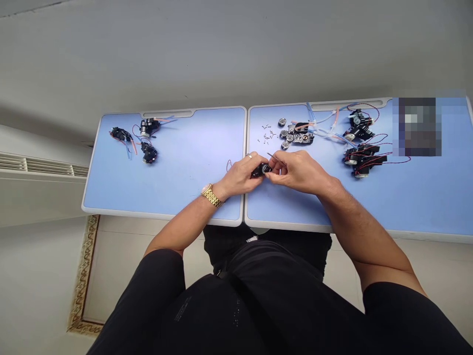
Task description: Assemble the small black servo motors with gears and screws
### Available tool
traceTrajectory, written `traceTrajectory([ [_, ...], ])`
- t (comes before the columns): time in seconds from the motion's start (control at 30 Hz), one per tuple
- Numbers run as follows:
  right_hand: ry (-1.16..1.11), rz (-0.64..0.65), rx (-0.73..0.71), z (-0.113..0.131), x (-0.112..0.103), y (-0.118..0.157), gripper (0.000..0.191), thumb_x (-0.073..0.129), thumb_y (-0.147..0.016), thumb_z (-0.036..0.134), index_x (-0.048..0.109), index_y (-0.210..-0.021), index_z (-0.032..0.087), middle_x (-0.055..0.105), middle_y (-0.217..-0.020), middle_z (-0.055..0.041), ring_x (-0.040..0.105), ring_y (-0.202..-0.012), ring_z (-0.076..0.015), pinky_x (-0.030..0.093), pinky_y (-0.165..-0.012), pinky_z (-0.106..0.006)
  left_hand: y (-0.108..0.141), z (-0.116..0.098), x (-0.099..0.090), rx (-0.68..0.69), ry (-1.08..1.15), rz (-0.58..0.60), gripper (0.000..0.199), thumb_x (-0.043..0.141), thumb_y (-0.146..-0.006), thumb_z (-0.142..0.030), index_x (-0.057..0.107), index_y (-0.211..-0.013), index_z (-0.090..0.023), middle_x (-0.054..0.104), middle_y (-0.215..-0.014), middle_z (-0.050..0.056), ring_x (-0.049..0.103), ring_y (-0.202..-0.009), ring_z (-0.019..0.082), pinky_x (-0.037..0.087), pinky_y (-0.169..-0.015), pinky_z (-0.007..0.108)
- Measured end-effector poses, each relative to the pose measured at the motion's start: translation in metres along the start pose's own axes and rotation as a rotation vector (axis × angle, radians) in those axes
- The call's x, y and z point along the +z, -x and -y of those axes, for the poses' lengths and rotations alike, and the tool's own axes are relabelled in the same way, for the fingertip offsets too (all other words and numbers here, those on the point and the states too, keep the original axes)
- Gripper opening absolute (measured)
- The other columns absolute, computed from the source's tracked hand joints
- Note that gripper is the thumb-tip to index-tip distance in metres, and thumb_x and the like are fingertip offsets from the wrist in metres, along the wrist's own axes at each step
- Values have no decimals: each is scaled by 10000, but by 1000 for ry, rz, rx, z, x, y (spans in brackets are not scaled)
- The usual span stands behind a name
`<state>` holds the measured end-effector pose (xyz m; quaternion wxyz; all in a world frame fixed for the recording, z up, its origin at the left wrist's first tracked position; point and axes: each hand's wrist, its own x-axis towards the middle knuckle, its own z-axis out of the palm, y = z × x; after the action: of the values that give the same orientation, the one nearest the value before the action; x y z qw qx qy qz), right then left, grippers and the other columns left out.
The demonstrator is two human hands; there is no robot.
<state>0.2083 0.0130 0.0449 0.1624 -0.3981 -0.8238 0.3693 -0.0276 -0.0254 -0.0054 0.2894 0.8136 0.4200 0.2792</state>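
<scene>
My left hand [242,175] is closed around a small black mechanical unit [257,171] above the seam between two blue tabletops. A thin dark red wire [229,165] loops out beside it. At the unit's round end, which has a silvery ring, the fingertips of my right hand [291,170] pinch close; whether they grip the ring or a small part there, I cannot tell. A thin pointed metal tool [274,157] lies across that same hand, held in its curled fingers. Most of the unit is hidden by my fingers.
Loose small screws [268,135] lie beyond my hands, beside round metallic parts [285,134] and an opened housing [303,134]. Black units with tubes and wires [364,160] are at right; several similar ones [149,153] are at left. A pixelated object [419,126] stands far right.
</scene>
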Motion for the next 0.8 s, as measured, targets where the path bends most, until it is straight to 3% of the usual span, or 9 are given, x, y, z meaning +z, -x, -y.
traceTrajectory([
  [0.27, 133, 6, -84, -7, 0, 2, 129, 714, -896, 310, 636, -974, 242, 751, -811, -12, 624, -673, -174, 413, -684, -302, -3, 2, -9, -8, 141, 76, 390, 529, -1029, -322, 694, -1375, -249, 800, -1301, 83, 743, -1079, 238, 583, -1018, 445],
  [0.67, 404, 56, -124, -4, 2, 6, 152, 648, -1013, 378, 642, -1009, 226, 808, -914, -73, 679, -729, -224, 331, -675, -344, -3, 8, -8, 43, 122, 17, 392, 594, -1053, -365, 758, -1401, -291, 791, -975, 36, 708, -857, 185, 596, -844, 366],
  [0.8, 471, 67, -192, -5, 2, 7, 132, 622, -1025, 346, 649, -1020, 217, 814, -914, -87, 689, -731, -231, 305, -664, -351, -2, 8, -8, 19, 179, 11, 371, 661, -1034, -401, 767, -1375, -299, 823, -1052, 41, 739, -904, 184, 611, -854, 370],
])
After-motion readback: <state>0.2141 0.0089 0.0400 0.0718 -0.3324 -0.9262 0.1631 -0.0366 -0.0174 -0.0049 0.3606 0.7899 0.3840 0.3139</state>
